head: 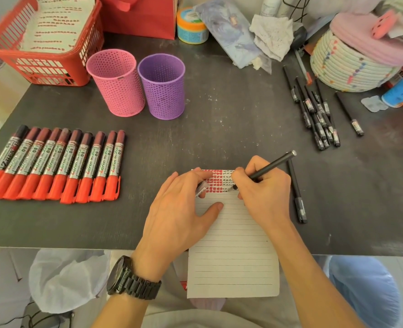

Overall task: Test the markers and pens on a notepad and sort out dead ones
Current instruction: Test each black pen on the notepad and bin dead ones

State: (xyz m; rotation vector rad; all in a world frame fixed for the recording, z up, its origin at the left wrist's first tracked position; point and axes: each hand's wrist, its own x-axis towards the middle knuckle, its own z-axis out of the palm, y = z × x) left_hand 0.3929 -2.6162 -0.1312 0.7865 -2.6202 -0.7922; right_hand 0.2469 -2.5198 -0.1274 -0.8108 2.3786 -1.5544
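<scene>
A lined notepad [233,256] lies at the table's front edge, its top rows filled with red and black test marks. My right hand [264,190] grips a black pen [271,165] with its tip on the marked rows. My left hand [179,209] rests on the pad's left side and holds a small pen cap [201,189] between its fingers. Several red markers [53,164] lie in a row at the left. A heap of black pens [316,112] lies at the right, and one black pen [296,192] lies beside the pad.
A pink mesh cup [116,82] and a purple mesh cup [162,86] stand behind the pad. A red basket [44,41] sits at the back left, a woven basket [351,65] at the back right among clutter. The table's front edge [77,247] is close.
</scene>
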